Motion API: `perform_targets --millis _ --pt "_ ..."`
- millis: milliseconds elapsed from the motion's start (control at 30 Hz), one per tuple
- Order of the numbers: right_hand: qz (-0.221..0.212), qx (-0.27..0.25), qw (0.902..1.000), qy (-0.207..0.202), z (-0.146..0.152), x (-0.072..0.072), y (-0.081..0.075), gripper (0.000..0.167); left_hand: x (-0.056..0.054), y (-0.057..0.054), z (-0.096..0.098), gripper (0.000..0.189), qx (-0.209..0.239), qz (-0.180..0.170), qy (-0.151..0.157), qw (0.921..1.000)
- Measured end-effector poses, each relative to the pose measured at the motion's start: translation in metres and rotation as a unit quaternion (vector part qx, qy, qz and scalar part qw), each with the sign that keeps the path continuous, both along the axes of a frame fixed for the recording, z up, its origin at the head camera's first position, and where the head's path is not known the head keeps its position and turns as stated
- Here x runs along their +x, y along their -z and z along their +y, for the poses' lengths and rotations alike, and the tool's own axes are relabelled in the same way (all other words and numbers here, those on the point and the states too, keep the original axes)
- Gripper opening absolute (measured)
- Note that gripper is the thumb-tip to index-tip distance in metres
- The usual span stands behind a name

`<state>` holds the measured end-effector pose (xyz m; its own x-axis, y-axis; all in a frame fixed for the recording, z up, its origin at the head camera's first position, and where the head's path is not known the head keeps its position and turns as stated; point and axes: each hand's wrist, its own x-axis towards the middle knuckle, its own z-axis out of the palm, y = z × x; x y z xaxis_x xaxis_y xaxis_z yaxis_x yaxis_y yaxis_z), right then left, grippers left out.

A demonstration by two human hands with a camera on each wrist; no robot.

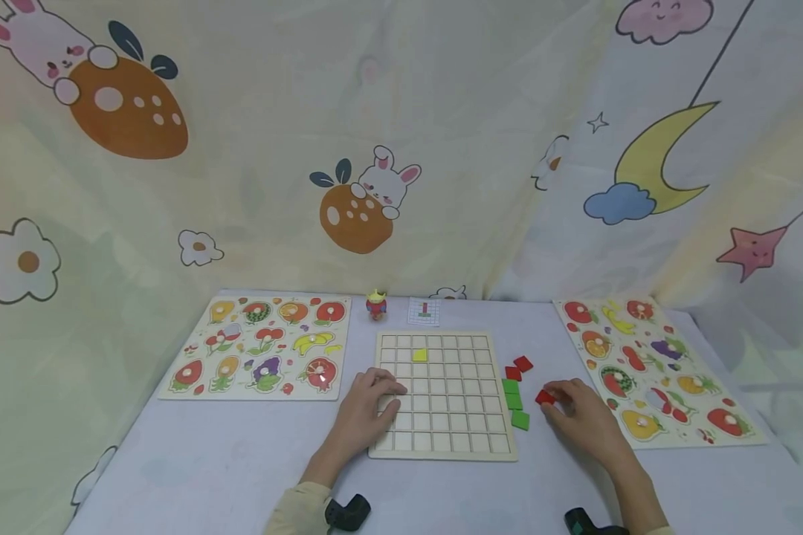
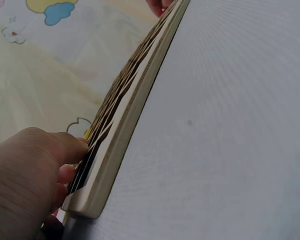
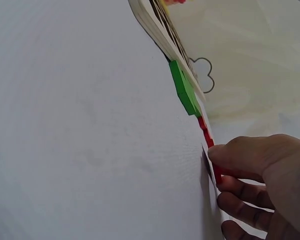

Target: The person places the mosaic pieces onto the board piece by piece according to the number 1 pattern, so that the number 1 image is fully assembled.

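A wooden grid board [image 1: 448, 443] lies in the middle of the table, with one yellow square tile [image 1: 419, 355] in an upper cell. My left hand [image 1: 368, 405] rests at the board's left edge, its fingers and thumb reaching over the border cells. To the right of the board, my right hand [image 1: 585, 420] pinches a red square tile [image 1: 545, 397] between thumb and fingers. The right wrist view shows that red tile [image 3: 218, 174] on edge under the thumb. Several green tiles [image 1: 512, 401] lie along the board's right edge, with two more red tiles [image 1: 523, 363] above them.
Fruit puzzle boards stand on either side, one at left [image 1: 241, 396] and one at right [image 1: 696, 443], close to my right hand. Behind the grid board are a small toy figure [image 1: 376, 306] and a pattern card [image 1: 424, 312]. A printed curtain [image 1: 261, 148] hangs behind the table.
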<state>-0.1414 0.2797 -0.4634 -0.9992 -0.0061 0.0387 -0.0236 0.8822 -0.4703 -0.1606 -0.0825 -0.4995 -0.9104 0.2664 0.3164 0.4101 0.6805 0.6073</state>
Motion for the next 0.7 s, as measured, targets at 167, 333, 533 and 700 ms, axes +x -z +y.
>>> perform_targets --millis 167,333,533,700 --pt "0.019 0.000 0.9998 0.001 -0.002 -0.002 0.003 0.033 0.000 0.000 -0.001 0.018 0.000 0.002 0.001 1.0000" --pt "0.037 -0.008 0.9992 -0.010 -0.006 -0.006 0.004 0.032 -0.001 0.001 -0.001 0.018 0.001 0.001 0.003 1.0000" --pt "0.054 -0.025 0.9978 -0.028 -0.011 -0.012 0.006 0.030 -0.001 0.002 -0.001 0.018 -0.004 0.001 0.002 1.0000" --pt "0.066 -0.054 0.9956 -0.040 -0.020 -0.017 0.006 0.029 -0.001 0.003 -0.001 0.018 -0.007 0.005 0.000 1.0000"
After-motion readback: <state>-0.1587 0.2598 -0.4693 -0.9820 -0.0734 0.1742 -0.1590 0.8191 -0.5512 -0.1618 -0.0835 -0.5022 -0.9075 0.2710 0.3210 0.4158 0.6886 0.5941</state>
